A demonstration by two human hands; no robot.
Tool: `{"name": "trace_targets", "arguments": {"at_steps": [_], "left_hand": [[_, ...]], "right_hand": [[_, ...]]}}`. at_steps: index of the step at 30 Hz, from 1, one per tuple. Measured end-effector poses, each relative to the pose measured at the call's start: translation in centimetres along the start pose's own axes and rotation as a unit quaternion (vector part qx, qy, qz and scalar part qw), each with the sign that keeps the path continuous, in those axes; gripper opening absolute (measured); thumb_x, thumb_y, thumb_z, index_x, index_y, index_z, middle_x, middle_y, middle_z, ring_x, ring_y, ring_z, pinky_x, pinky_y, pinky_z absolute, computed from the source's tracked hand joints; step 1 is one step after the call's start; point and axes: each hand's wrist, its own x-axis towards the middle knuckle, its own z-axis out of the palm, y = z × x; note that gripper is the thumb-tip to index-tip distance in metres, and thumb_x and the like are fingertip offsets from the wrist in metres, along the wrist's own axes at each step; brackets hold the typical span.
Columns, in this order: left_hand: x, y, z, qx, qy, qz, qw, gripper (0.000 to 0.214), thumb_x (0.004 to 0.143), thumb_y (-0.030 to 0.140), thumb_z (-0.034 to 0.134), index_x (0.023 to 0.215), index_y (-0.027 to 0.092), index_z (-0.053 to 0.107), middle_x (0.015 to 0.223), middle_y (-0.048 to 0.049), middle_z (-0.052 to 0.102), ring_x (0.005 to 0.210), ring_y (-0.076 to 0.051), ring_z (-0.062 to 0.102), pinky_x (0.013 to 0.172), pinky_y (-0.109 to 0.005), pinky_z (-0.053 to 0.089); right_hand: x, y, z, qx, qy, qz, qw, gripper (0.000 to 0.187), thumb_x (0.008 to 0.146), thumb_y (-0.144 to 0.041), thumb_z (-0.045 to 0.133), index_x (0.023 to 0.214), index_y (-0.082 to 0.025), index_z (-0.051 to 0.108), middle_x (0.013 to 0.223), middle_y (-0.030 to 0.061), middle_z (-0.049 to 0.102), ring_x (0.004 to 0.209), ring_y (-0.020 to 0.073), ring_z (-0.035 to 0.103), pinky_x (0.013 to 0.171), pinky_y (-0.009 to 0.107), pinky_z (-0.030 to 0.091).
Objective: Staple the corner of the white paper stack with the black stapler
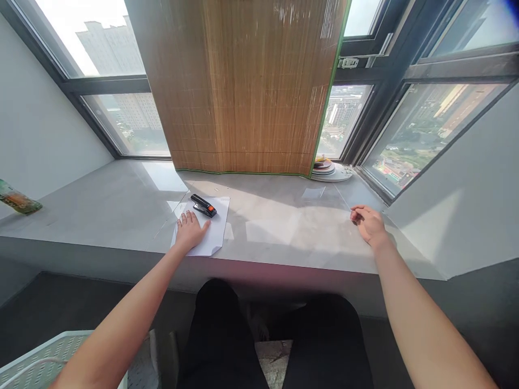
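So here's the pale windowsill (101, 210), stretching right across the middle of the frame, with a brown slatted blind (243, 86) hanging at top centre. Up from the lower left comes the left forearm (133, 308), slanting to the right; the right forearm (421, 308) angles in from the lower right, leaning inward. And the white paper (214, 232)! It lies flat left of centre, by the sill's front edge. On it is the left hand (190, 232), palm down, fingers spread and pointing up the frame, thumb splayed out to the right. Over at centre right, the right hand (368, 222) hovers or rests, hard to say, fingers curled inward; whether they pinch anything, I can't tell. Smallest of all, the black stapler (203, 206) lies diagonally on the paper, just above the left thumb.
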Motion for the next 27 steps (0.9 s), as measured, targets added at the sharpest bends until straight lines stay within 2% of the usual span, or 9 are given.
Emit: {"name": "trace_targets", "arguments": {"at_steps": [3, 7, 11, 15, 19, 22, 24, 27], "left_hand": [[-0.5, 1.0, 0.0, 0.0, 0.006, -0.003, 1.0, 0.098, 0.108, 0.064, 0.027, 0.171, -0.01, 0.019, 0.18, -0.0292, 0.015, 0.169, -0.046, 0.012, 0.136, -0.059, 0.014], [-1.9, 4.1, 0.2, 0.001, 0.017, -0.003, 1.0, 0.095, 0.109, 0.062, 0.029, 0.171, -0.01, 0.022, 0.18, -0.0308, 0.017, 0.168, -0.048, 0.014, 0.135, -0.061, 0.015], [-3.6, 8.4, 0.5, -0.006, 0.022, 0.015, 1.0, 0.094, 0.108, 0.061, 0.031, 0.17, -0.01, 0.024, 0.179, -0.0317, 0.018, 0.168, -0.049, 0.015, 0.135, -0.063, 0.015], [-5.3, 13.5, 1.0, -0.035, 0.019, 0.064, 0.997, 0.097, 0.107, 0.061, 0.031, 0.17, -0.012, 0.022, 0.179, -0.0329, 0.016, 0.168, -0.05, 0.012, 0.135, -0.063, 0.013], [-6.6, 18.7, 1.6, -0.084, 0.022, 0.066, 0.994, 0.098, 0.105, 0.06, 0.037, 0.169, -0.013, 0.023, 0.177, -0.0356, 0.015, 0.168, -0.052, 0.008, 0.135, -0.065, 0.01], [-7.2, 21.7, 1.9, -0.109, 0.038, 0.07, 0.991, 0.097, 0.104, 0.059, 0.04, 0.17, -0.011, 0.025, 0.176, -0.0367, 0.018, 0.167, -0.054, 0.011, 0.134, -0.068, 0.012], [-7.5, 23.0, 2.0, -0.116, 0.045, 0.076, 0.989, 0.097, 0.104, 0.058, 0.043, 0.169, -0.012, 0.026, 0.176, -0.0377, 0.019, 0.167, -0.054, 0.013, 0.134, -0.067, 0.013], [-7.6, 23.8, 2.2, -0.126, 0.055, 0.09, 0.986, 0.097, 0.103, 0.056, 0.046, 0.168, -0.013, 0.027, 0.175, -0.0385, 0.02, 0.166, -0.054, 0.013, 0.134, -0.068, 0.014]], "right_hand": [[-0.1, 0.1, -0.1, -0.002, -0.008, -0.004, 1.0, 0.026, 0.066, -0.039, 0.09, 0.075, -0.026, 0.07, 0.064, 0.0013, 0.055, 0.063, 0.0176, 0.051, 0.055, 0.034, 0.047], [-0.2, -0.1, 0.2, -0.005, -0.003, -0.002, 1.0, 0.028, 0.066, -0.042, 0.088, 0.074, -0.027, 0.066, 0.063, 0.001, 0.054, 0.061, 0.0174, 0.049, 0.055, 0.035, 0.044], [-0.3, -0.4, 0.6, -0.011, -0.004, 0.007, 1.0, 0.024, 0.061, -0.038, 0.084, 0.074, -0.026, 0.067, 0.062, 0.0005, 0.054, 0.062, 0.0167, 0.049, 0.055, 0.032, 0.041], [-0.5, -0.4, 0.6, -0.014, -0.006, 0.003, 1.0, 0.024, 0.061, -0.037, 0.083, 0.075, -0.026, 0.067, 0.062, -0.0006, 0.053, 0.062, 0.0157, 0.049, 0.054, 0.031, 0.041], [-0.6, -0.5, 0.6, -0.02, -0.021, -0.006, 1.0, 0.025, 0.064, -0.04, 0.082, 0.076, -0.025, 0.066, 0.062, -0.0018, 0.053, 0.061, 0.0143, 0.049, 0.053, 0.028, 0.041], [-0.7, -0.7, 0.7, -0.031, -0.023, -0.009, 0.999, 0.025, 0.065, -0.04, 0.081, 0.076, -0.024, 0.066, 0.06, -0.0024, 0.053, 0.059, 0.0132, 0.047, 0.053, 0.026, 0.039], [-0.9, -0.8, 0.8, -0.041, -0.02, -0.012, 0.999, 0.023, 0.063, -0.039, 0.078, 0.076, -0.023, 0.068, 0.061, -0.0024, 0.053, 0.059, 0.0126, 0.047, 0.054, 0.026, 0.038], [-1.4, -0.7, 1.1, -0.063, -0.015, -0.014, 0.998, 0.019, 0.062, -0.036, 0.074, 0.076, -0.023, 0.07, 0.061, -0.0031, 0.053, 0.059, 0.0122, 0.044, 0.055, 0.025, 0.036]]}}
